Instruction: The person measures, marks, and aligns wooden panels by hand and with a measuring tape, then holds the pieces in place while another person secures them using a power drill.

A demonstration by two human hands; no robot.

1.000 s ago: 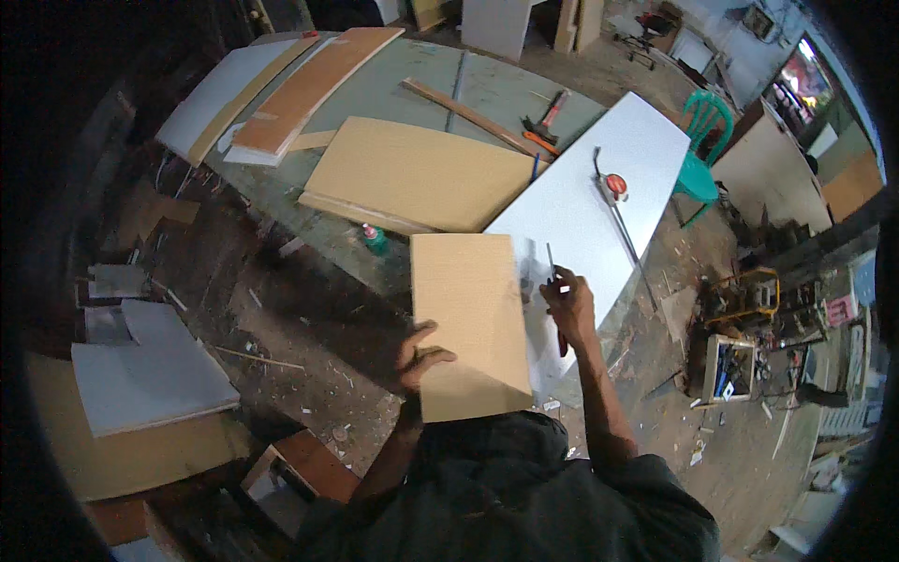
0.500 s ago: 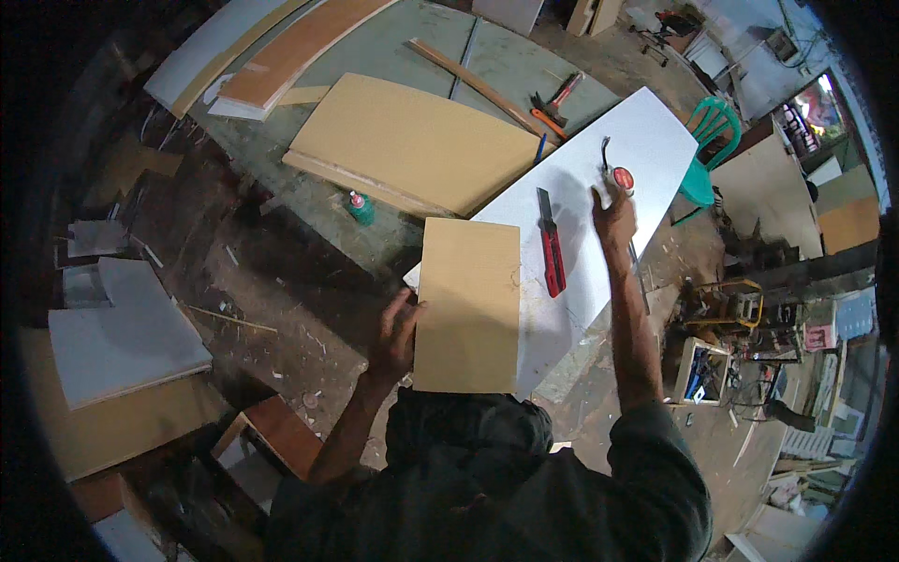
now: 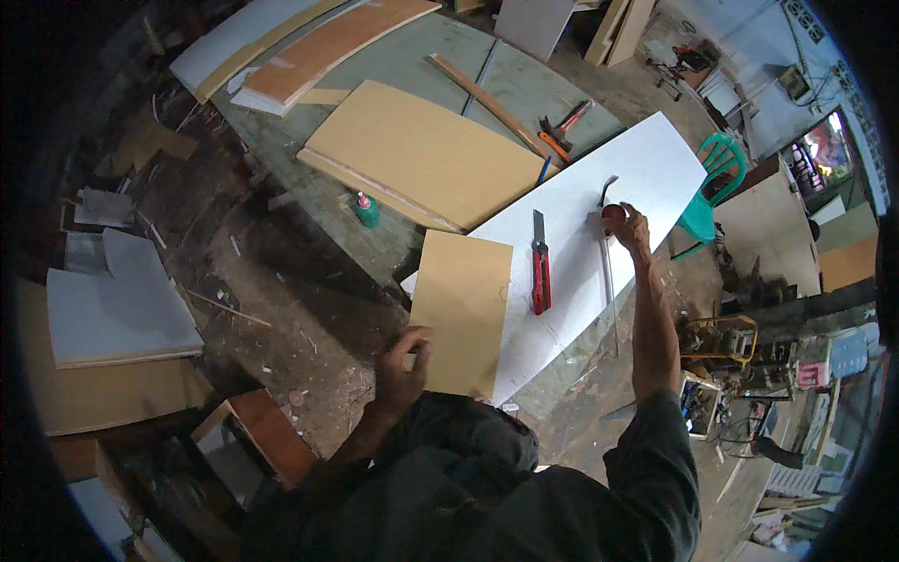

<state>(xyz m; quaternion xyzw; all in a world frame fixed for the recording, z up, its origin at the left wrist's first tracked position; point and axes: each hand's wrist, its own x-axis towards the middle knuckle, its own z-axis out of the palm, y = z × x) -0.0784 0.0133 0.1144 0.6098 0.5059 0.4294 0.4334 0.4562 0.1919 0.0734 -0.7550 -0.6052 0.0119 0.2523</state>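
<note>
The bottle, left of centre, carries markings too small to make out, and so does the knife at centre. The screen at upper right glows in colours, its content blurred.

The right arm comes up from the lower right of the frame, elbow bent, wrist turned leftward. The right hand has its fingers closed around the tape, right of centre over the white board; a pale strip runs down beneath it. The left forearm rises from the lower left. The left hand is half curled at the left edge of the small panel, below centre; whether it grips the panel cannot be told.

The panel's right edge overlaps the white board. Bare white surface lies between knife and tape, and up to the board's upper-right end, near the chair. Along the upper-left edge, the pen touches the board or nearly so. Floor shows left of the panel.
</note>
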